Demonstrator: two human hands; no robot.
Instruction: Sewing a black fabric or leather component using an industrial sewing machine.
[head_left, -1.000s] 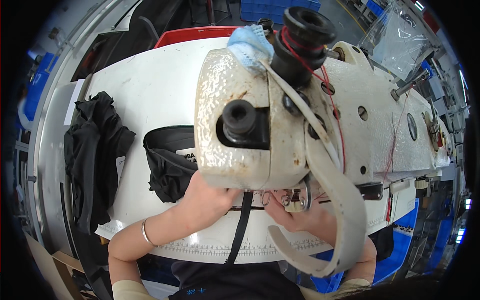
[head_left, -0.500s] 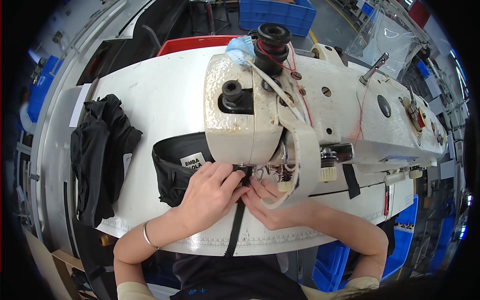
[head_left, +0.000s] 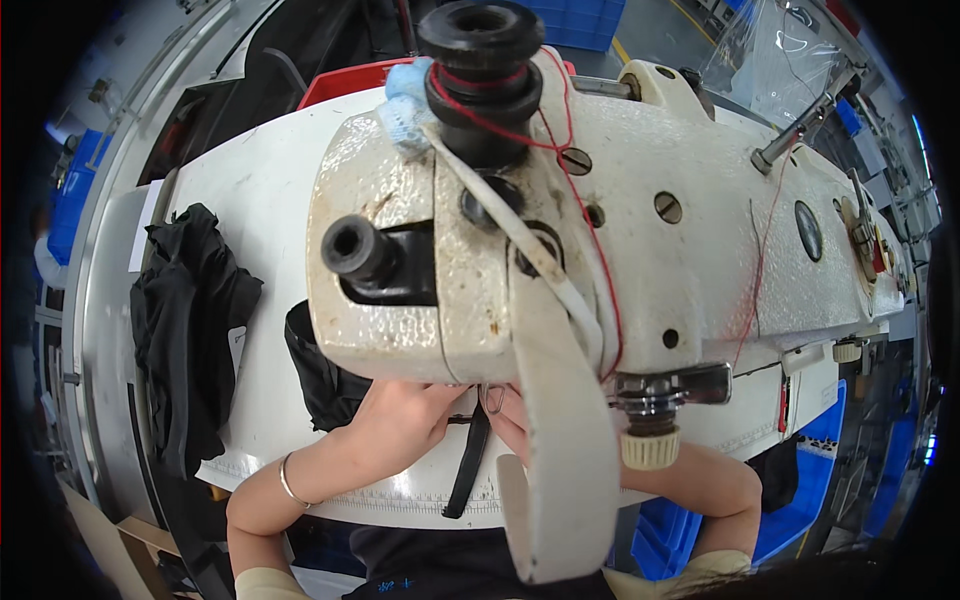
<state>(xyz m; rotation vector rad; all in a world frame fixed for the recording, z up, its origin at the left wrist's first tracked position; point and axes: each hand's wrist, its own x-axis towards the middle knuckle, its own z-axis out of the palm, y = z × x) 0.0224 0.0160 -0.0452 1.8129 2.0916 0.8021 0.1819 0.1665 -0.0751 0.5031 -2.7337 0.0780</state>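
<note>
Black, narrow and flat, a fabric strap [head_left: 468,468] drops from under the bulky cream metal sewing machine head [head_left: 400,345], running between the two hands toward the front edge of the white, ruler-marked table [head_left: 240,455]. Left hand [head_left: 400,428] now: fingers curled inward, close beside the strap's upper end, tips tucked under the machine, so whether they grip anything I can't tell. Right hand [head_left: 509,422] on the strap's other side: a few bent fingers show, the rest sits behind a broad, curling off-white band [head_left: 565,440]; its hold, too, I can't make out. Just beyond the left hand lies a crumpled black fabric piece [head_left: 328,385], partly covered by the machine. Farther left, a long rumpled black cloth heap [head_left: 190,340] rests along the table's side. Up top, bright red thread [head_left: 590,225] loops round a fat black knob [head_left: 482,85], beside a wad of pale-blue material [head_left: 405,112].
</note>
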